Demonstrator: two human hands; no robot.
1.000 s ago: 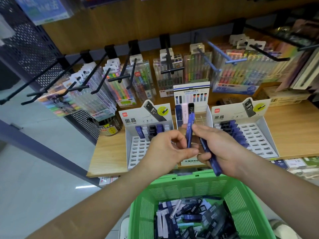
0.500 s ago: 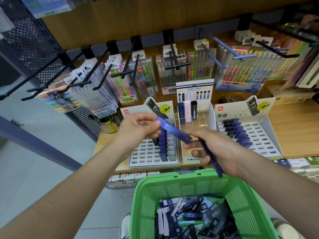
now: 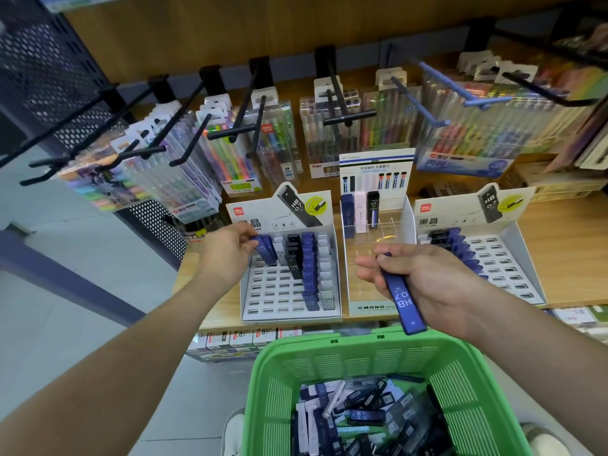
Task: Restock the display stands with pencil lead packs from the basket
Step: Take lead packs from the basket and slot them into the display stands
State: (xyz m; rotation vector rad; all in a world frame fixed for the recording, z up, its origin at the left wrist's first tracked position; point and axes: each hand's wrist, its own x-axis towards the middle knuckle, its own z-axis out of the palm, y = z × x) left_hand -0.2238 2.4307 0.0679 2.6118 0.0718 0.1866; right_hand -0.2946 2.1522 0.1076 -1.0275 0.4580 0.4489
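At left stand (image 3: 289, 306), left hand (image 3: 225, 255) pinches blue pack (image 3: 265, 252).

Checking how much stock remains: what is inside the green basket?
The green basket holds a loose heap of lead packs, dark blue, black and pale. The heap hides the basket's floor and any packs underneath.

A long wooden shelf (image 3: 566, 245) runs under a wooden back wall (image 3: 230, 31). Black hooks (image 3: 230, 131) stick out from it and carry pen packs (image 3: 240, 166). At the left stands a black perforated metal panel (image 3: 42, 70), above a pale grey floor (image 3: 49, 330).
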